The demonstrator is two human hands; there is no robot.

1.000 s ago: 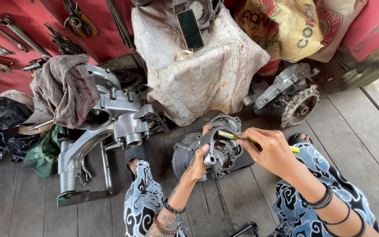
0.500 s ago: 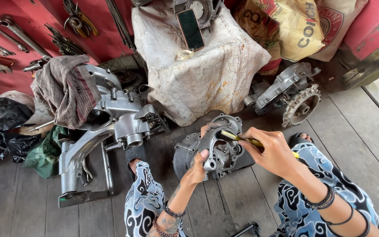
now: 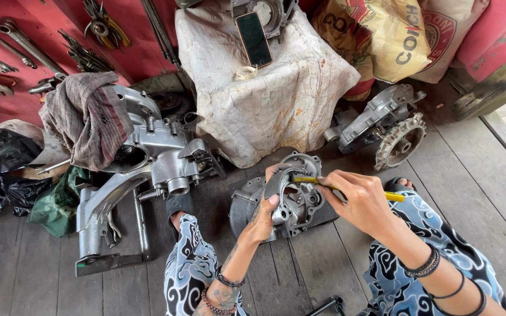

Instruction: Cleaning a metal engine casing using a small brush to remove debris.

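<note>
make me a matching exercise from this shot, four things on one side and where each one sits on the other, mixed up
Things:
1. phone
2. striped rag
3. yellow-handled tool
4. wrenches

Places:
A. hanging on the red wall at far left
B. held in the right hand over the small engine cover
C. lying on the cloth-draped block
D. draped over the large grey engine casing

Pairs: 1-C, 2-D, 3-B, 4-A

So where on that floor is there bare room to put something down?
Bare planks lie right of the toothed casing; more lie at lower left, below the black bags. Between the large grey engine case and the covered block it is crowded.
</note>
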